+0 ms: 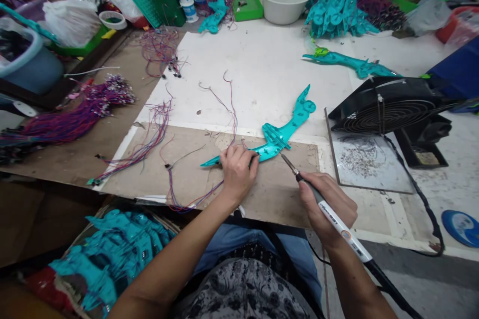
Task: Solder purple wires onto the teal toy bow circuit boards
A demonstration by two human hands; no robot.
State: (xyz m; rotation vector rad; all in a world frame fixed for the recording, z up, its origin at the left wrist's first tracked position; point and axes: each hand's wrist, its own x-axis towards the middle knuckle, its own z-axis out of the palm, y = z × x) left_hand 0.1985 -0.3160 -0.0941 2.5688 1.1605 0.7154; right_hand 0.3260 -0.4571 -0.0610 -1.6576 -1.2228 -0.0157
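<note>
My left hand (239, 169) is closed on the lower, pointed half of a curved teal plastic shell (294, 124) that lies on the bench. Thin red and dark wires (234, 117) run from beside those fingers across the white sheet. In my right hand (331, 204) is a grey-and-white soldering iron (340, 224), held like a pen. Its metal tip points at the shell and appears just short of it. My left fingers hide whatever lies beneath them. More red and blue wires (170, 179) lie left of that hand.
A black fan (377, 109) stands on the right beside a soldering-iron stand (424, 152). Wire bundles (75, 114) lie at left. Teal shells (119, 244) fill a container below the bench, with more piled (337, 5) at the back near a white basin (286, 2).
</note>
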